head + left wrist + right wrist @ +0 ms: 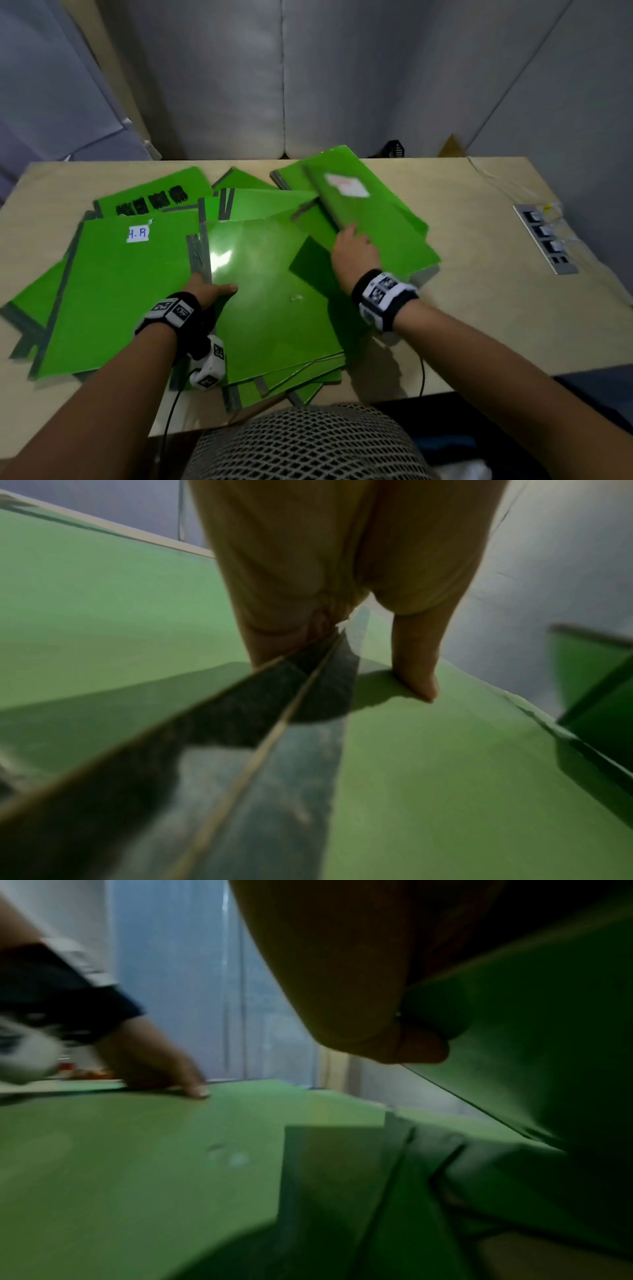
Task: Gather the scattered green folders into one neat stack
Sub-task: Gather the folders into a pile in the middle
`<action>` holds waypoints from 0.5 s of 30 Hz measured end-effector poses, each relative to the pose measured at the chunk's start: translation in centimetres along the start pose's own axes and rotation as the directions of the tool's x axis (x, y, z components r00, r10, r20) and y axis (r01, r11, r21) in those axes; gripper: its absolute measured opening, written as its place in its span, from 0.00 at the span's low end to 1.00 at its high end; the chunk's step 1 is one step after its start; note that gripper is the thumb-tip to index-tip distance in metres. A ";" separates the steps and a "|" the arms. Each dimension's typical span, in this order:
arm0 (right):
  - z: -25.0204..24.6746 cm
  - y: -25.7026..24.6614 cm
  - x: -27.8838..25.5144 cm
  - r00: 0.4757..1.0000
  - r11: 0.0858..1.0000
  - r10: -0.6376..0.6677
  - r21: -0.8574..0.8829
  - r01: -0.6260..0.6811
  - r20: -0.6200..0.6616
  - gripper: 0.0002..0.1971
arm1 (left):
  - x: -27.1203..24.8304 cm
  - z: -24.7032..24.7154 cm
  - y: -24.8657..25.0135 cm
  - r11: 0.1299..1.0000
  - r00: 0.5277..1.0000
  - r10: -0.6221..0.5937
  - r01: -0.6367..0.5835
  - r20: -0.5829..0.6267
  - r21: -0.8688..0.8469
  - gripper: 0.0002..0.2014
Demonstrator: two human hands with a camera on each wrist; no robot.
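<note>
Several green folders lie scattered and overlapping on the beige table (479, 308). A loose pile sits in the middle, topped by a glossy folder (274, 291). My left hand (209, 289) pinches that folder's grey left spine, thumb (418, 674) on the cover and fingers (274, 642) under the edge. My right hand (354, 250) grips the near edge of a folder with a white label (370, 212) and holds it tilted above the pile's right side; this lifted folder (531, 1042) looks dark in the right wrist view. A folder marked "H.R" (120, 291) lies to the left.
A folder with black writing (154, 195) and others lie toward the back. A socket strip (544, 240) with thin cables (496, 178) is set in the table at the right. Grey partitions (239, 85) stand behind. A mesh chair back (301, 442) is at the near edge.
</note>
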State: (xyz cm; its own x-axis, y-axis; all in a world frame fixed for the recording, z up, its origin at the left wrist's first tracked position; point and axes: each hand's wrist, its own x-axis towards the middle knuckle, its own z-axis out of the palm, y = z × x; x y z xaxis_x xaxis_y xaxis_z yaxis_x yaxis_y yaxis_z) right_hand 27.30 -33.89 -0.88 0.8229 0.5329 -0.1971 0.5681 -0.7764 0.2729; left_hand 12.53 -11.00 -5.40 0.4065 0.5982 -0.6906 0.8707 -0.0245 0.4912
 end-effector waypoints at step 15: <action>-3.4 0.0 -2.4 0.998 0.994 -0.043 -0.098 0.040 -0.034 0.25 | -0.5 0.3 -0.3 0.997 1.000 0.013 -0.013 -0.003 -0.073 0.43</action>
State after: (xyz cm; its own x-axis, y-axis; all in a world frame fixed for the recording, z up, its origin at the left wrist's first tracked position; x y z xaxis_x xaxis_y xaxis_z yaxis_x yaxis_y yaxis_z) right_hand 25.41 -34.03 2.81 0.7972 0.5774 -0.1762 0.5984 -0.7177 0.3561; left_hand 12.15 -11.50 -5.36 0.4171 0.6003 -0.6824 0.8427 0.0258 0.5377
